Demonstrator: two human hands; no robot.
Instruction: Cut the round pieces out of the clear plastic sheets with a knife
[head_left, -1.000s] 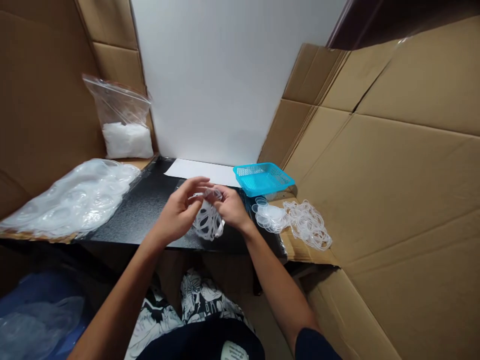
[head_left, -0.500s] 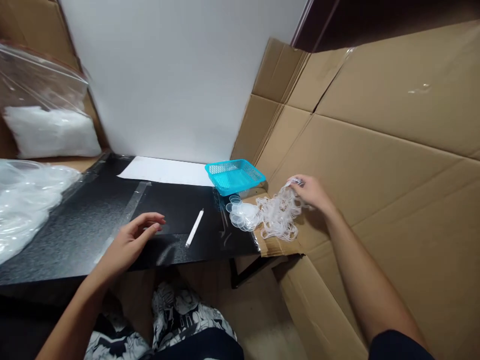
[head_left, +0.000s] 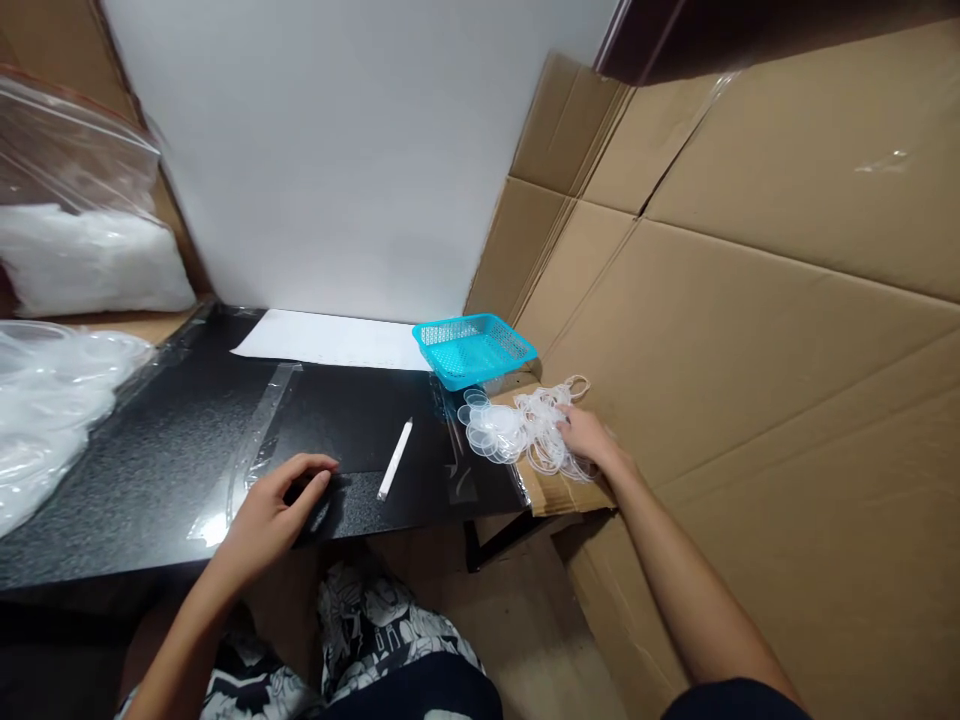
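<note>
My right hand [head_left: 589,437] reaches into a tangled pile of thin white loops [head_left: 546,450] on the cardboard at the table's right end. Its fingers are pinched together among the loops, and the fingertips are partly hidden. Beside the pile, touching it on the left, lie several overlapping clear round discs [head_left: 499,433]. My left hand [head_left: 283,505] rests near the front edge of the black table [head_left: 337,420], fingers loosely curved around a gap and holding nothing. Between the two hands lies a slim white pen-like stick [head_left: 395,460].
A blue perforated basket [head_left: 480,360] stands at the back right, beside a white paper sheet [head_left: 330,340]. Clear plastic bags of white material [head_left: 97,260] and a transparent bundle [head_left: 52,410] sit at left. A cardboard wall [head_left: 750,330] rises on the right.
My right hand has come down and left from the back of the pile, and the loops it held raised now lie low. My left hand has shifted slightly right and down, its fingertips closer together.
</note>
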